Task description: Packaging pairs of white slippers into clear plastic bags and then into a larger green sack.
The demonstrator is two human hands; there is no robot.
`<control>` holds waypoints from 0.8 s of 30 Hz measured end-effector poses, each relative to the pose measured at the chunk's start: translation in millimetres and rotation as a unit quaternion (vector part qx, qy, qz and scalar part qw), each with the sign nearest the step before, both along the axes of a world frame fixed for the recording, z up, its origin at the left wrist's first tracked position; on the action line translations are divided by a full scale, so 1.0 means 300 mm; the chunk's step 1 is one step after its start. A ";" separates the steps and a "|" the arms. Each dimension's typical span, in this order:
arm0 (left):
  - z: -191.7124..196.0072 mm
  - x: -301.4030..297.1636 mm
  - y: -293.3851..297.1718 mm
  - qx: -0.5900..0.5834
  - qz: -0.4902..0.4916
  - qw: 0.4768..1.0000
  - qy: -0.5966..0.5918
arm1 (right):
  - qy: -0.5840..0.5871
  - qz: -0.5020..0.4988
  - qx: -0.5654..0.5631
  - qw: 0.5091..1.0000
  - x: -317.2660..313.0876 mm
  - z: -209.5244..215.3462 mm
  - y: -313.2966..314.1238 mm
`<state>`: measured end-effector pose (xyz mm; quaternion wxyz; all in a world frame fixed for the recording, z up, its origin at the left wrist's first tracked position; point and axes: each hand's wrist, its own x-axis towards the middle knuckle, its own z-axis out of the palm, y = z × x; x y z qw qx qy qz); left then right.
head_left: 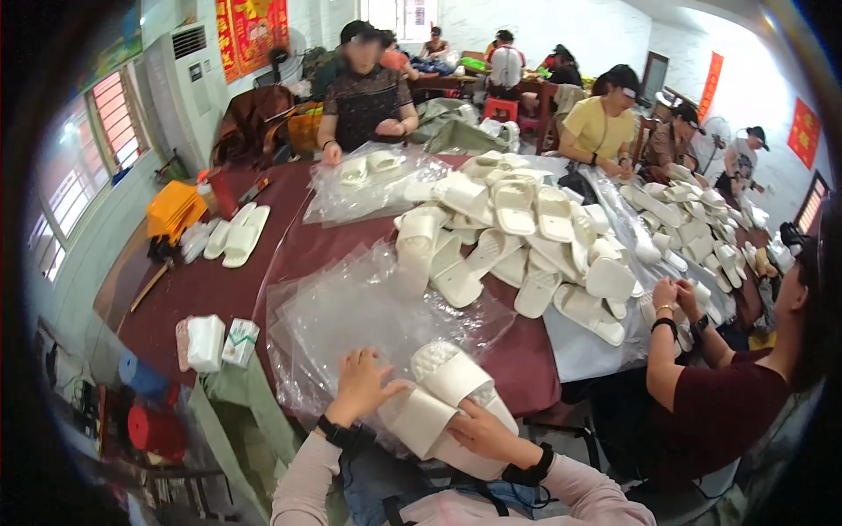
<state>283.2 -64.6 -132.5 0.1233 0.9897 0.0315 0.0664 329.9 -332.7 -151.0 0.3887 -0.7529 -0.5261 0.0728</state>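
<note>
1. White slipper pair [423, 421] — on the near side of the slipper pile [513, 206].
2. Right hand [481, 431]: grip closed on the pair.
3. Left hand [361, 384]: grip spread open — beside the pair.

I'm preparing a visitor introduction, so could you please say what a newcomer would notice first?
Probably the big heap of white slippers across the middle of the maroon table. At the near edge, the right hand holds a pair of slippers, with clear plastic bags lying just beyond.

Your slippers [449, 375] are creamy white, your sleeves [303, 482] pale pink, your wristbands [337, 432] black; the table [210, 285] is plain maroon, the small box [239, 343] white and green.
</note>
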 end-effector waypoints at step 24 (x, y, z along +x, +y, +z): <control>-0.085 0.049 0.082 0.041 0.053 0.998 -0.003 | -0.083 0.057 -0.014 0.995 0.040 -0.065 0.057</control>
